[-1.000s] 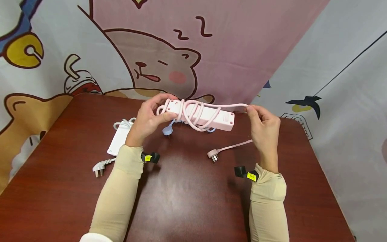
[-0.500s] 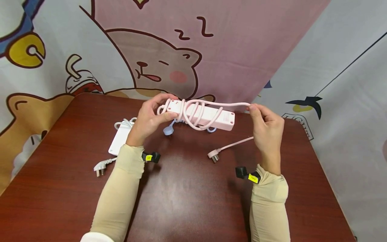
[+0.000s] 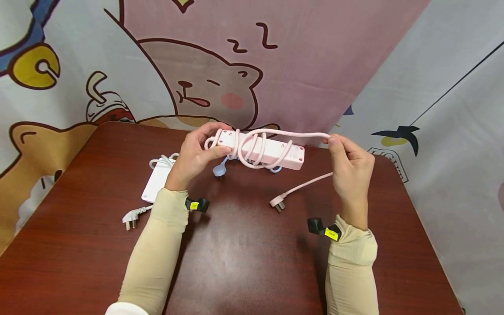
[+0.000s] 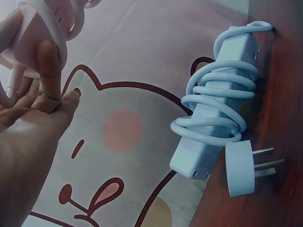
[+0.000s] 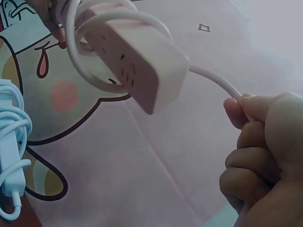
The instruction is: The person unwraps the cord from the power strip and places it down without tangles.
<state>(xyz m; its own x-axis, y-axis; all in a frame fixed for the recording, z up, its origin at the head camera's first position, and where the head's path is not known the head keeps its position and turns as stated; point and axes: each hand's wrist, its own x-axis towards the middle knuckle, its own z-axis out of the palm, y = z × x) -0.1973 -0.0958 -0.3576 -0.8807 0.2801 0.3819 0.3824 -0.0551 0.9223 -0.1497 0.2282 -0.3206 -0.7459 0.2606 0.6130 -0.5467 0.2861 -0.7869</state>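
A pink power strip (image 3: 271, 151) is held above the table, its cord looped several times around the body. My left hand (image 3: 197, 151) grips its left end, thumb on the near face. To the right, my right hand (image 3: 351, 175) pinches the pink cord (image 3: 303, 134), which runs taut from the strip. The pink plug (image 3: 278, 201) hangs on the cord's free end below the right hand. In the right wrist view, socket slots show on the strip's face (image 5: 120, 61), and the cord passes between thumb and forefinger.
A blue power strip (image 4: 215, 104) with wound cord and plug (image 4: 240, 168) lies behind the held strip. At the left, a white power strip (image 3: 157, 179) with its plug (image 3: 131, 217) rests on the brown table (image 3: 236, 262). A printed curtain (image 3: 315, 57) hangs behind.
My right hand has moved slightly right, drawing the pink cord a little farther from the strip. The cord above the strip looks straighter. My left hand stays nearly still.
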